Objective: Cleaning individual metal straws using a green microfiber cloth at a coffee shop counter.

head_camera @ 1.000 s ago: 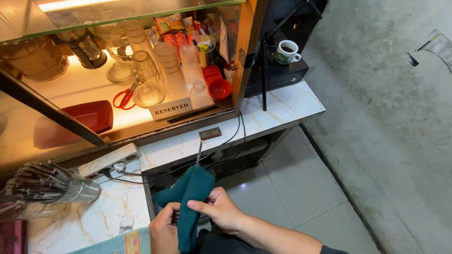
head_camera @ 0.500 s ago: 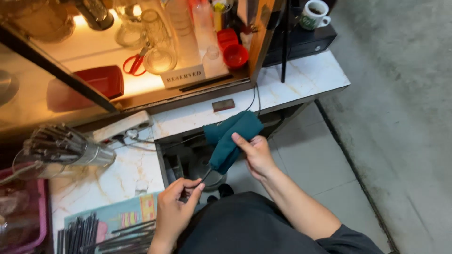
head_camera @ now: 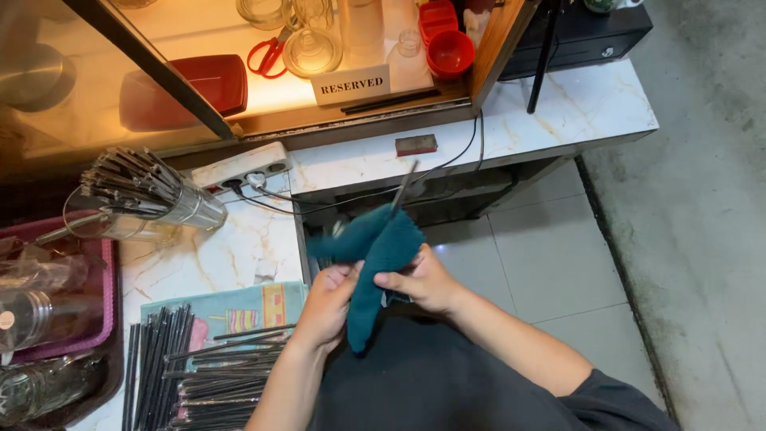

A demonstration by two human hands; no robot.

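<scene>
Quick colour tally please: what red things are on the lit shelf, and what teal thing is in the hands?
Red tray: 1
Red bowls: 2, one round in front, one squarish behind
Red-handled scissors: 1
Teal cloth: 1, held by the left hand and right hand, wrapped around a thin dark rod
Total: 5

My left hand and right hand both grip a teal cloth, wrapped about a thin dark metal stick whose tip juts out beyond my fingers. Just beside my left fingers, on the marble worktop, dark sticks lie in rows upon a patterned towel. Farther out from those fingers: a steel holder crammed with sticks, and a white power strip.
</scene>
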